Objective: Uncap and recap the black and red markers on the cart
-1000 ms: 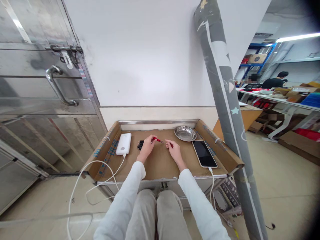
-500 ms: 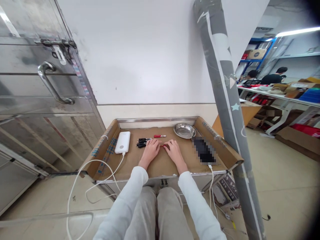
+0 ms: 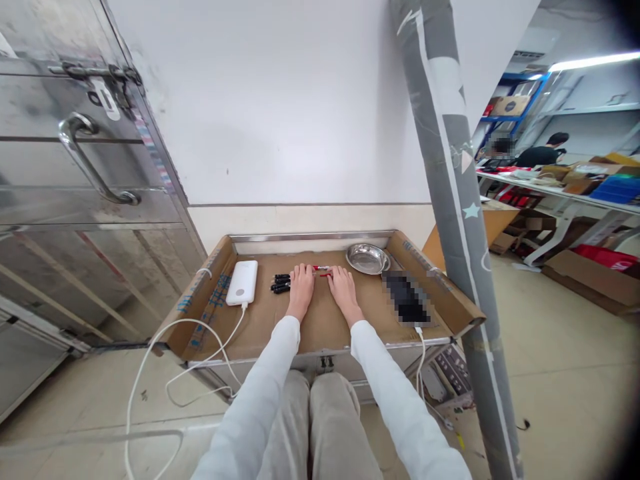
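Observation:
My left hand point(image 3: 302, 291) lies on the cardboard-lined tray with its fingers stretched forward. It sits just right of several black, pen-like pieces with metallic tips point(image 3: 281, 285), covering their right ends. A thin red stick with a silvery end point(image 3: 321, 268) lies between the fingertips of both hands. My right hand point(image 3: 343, 292) rests low on the cardboard, and a small red piece point(image 3: 325, 275) pokes out to the left from its thumb and fingers. How the right fingertips grip that piece is partly hidden.
A white power bank point(image 3: 242, 283) with a white cable lies on the left. A round metal dish point(image 3: 368, 259) and a blurred dark phone point(image 3: 406, 298) with a cable are on the right. A tall grey roll point(image 3: 445, 167) leans beside the tray point(image 3: 315, 333). People sit far right.
Both hands have moved forward and a little apart from where they met over the small red piece. That piece has moved forward with my right hand. The thin red stick is now partly between the fingertips.

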Motion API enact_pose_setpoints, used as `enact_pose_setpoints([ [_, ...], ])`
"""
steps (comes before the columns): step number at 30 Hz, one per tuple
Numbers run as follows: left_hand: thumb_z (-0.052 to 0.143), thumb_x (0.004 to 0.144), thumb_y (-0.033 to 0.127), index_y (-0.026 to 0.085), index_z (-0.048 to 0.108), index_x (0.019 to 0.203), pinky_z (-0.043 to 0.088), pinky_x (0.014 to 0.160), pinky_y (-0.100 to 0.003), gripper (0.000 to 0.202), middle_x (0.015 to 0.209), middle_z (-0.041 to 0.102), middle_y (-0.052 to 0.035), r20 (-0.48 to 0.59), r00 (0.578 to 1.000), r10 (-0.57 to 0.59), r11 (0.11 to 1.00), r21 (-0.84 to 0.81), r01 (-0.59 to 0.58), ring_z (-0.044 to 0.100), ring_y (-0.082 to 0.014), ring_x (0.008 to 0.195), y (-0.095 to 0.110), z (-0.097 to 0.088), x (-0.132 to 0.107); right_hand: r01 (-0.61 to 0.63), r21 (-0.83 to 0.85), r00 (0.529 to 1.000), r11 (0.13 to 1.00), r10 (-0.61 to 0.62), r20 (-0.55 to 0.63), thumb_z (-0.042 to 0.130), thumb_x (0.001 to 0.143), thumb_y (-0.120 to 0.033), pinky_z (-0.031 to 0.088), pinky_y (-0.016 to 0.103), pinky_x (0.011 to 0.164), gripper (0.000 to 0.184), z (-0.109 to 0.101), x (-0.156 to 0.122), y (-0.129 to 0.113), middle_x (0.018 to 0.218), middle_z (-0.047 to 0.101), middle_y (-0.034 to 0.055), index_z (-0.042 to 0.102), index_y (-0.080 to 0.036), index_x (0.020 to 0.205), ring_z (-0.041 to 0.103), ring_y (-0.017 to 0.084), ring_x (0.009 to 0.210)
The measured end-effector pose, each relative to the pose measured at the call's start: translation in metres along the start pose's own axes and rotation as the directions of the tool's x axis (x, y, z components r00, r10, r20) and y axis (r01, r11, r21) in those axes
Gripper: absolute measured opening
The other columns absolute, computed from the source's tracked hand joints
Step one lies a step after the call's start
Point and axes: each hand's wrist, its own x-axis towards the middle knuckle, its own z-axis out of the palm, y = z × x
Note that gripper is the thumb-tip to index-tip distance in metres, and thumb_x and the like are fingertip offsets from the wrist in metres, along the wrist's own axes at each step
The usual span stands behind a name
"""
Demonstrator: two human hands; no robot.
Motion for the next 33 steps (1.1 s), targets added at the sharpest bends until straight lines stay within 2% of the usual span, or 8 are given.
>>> enact_pose_setpoints([
  [5, 0.035, 0.092, 0.019, 0.014, 0.056, 0.105, 0.039, 0.085, -0.042, 0.025, 0.104, 0.056, -0.0153, -0.099, 0.986, -0.135, 0.989, 0.052, 0.14, 0.049, -0.0295, 0.098, -0.005, -0.022, -0.031, 0.033, 0.009, 0.999, 0.999, -0.034, 0.039, 0.037, 0.092, -0.015, 0.034, 0.035, 0.083, 0.025, -0.005, -0.016, 0.0, 0.099, 0.061, 0.0106, 0.061, -0.019, 0.099, 0.051, 0.023, 0.094],
  [9, 0.038, 0.09, 0.019, 0.013, 0.055, 0.105, 0.039, 0.085, -0.044, 0.024, 0.103, 0.056, -0.0165, -0.1, 0.962, -0.255, 0.959, 0.105, 0.265, 0.049, -0.0312, 0.099, -0.019, -0.034, -0.053, 0.017, 0.041, 0.999, 0.999, -0.019, 0.042, 0.038, 0.091, -0.016, 0.035, 0.035, 0.084, 0.03, -0.006, -0.019, 0.0, 0.105, 0.059, 0.0114, 0.06, -0.02, 0.111, 0.05, 0.024, 0.099],
  [13, 0.042, 0.091, 0.024, 0.017, 0.057, 0.1, 0.039, 0.087, -0.044, 0.019, 0.102, 0.058, -0.0139, -0.026, 0.985, -0.173, 0.981, 0.084, 0.174, 0.051, -0.0292, 0.099, -0.027, -0.035, -0.059, -0.063, 0.199, 0.998, 0.978, 0.056, 0.04, 0.038, 0.093, -0.025, 0.036, 0.038, 0.088, 0.031, -0.007, -0.02, -0.002, 0.108, 0.059, 0.0098, 0.059, -0.023, 0.116, 0.051, 0.023, 0.101],
  [17, 0.049, 0.09, 0.03, 0.019, 0.058, 0.095, 0.041, 0.087, -0.038, 0.014, 0.1, 0.061, -0.0098, 0.068, 0.998, -0.008, 0.995, -0.098, 0.015, 0.055, -0.0252, 0.098, -0.022, -0.034, -0.058, -0.066, 0.451, 0.997, 0.89, 0.042, 0.064, 0.039, 0.094, -0.037, 0.037, 0.038, 0.09, 0.029, -0.007, -0.025, -0.007, 0.106, 0.062, 0.006, 0.062, -0.025, 0.105, 0.053, 0.021, 0.1],
  [20, 0.047, 0.092, 0.029, 0.019, 0.056, 0.094, 0.044, 0.084, -0.034, 0.013, 0.096, 0.064, -0.0072, 0.128, 0.99, 0.064, 0.922, -0.388, -0.009, 0.059, -0.0212, 0.092, -0.011, -0.031, -0.054, -0.075, 0.672, 0.996, 0.736, 0.029, 0.079, 0.041, 0.092, -0.041, 0.043, 0.032, 0.081, 0.03, -0.007, -0.025, -0.009, 0.093, 0.065, 0.0054, 0.065, -0.022, 0.088, 0.058, 0.018, 0.086],
  [23, 0.048, 0.091, 0.03, 0.02, 0.054, 0.095, 0.048, 0.079, -0.029, 0.013, 0.091, 0.066, -0.0036, 0.168, 0.985, 0.042, 0.744, -0.663, 0.082, 0.062, -0.0161, 0.083, 0.003, -0.026, -0.044, -0.181, 0.806, 0.983, 0.563, 0.123, 0.135, 0.048, 0.087, -0.048, 0.043, 0.027, 0.062, 0.032, -0.007, -0.023, -0.004, 0.078, 0.063, 0.0033, 0.063, -0.021, 0.079, 0.055, 0.015, 0.065],
  [28, 0.06, 0.083, 0.026, 0.018, 0.054, 0.093, 0.047, 0.084, -0.031, 0.014, 0.097, 0.065, -0.0051, 0.074, 0.997, -0.032, 0.671, -0.738, 0.076, 0.061, -0.0164, 0.091, 0.02, -0.026, -0.015, -0.369, 0.92, 0.923, 0.13, 0.17, 0.346, 0.06, 0.075, -0.057, 0.03, 0.022, 0.043, 0.037, -0.009, -0.02, 0.005, 0.059, 0.054, -0.0035, 0.059, -0.02, 0.076, 0.043, 0.009, 0.046],
  [33, 0.065, 0.077, 0.022, 0.018, 0.055, 0.098, 0.048, 0.076, -0.028, 0.023, 0.091, 0.065, -0.0023, 0.105, 0.994, 0.005, 0.647, -0.759, 0.077, 0.061, -0.0133, 0.077, 0.017, -0.039, 0.013, -0.449, 0.87, 0.869, -0.205, 0.128, 0.479, 0.071, 0.069, -0.045, 0.041, 0.021, 0.051, 0.031, -0.015, -0.021, 0.007, 0.074, 0.064, 0.0007, 0.064, -0.019, 0.085, 0.053, 0.009, 0.056],
])
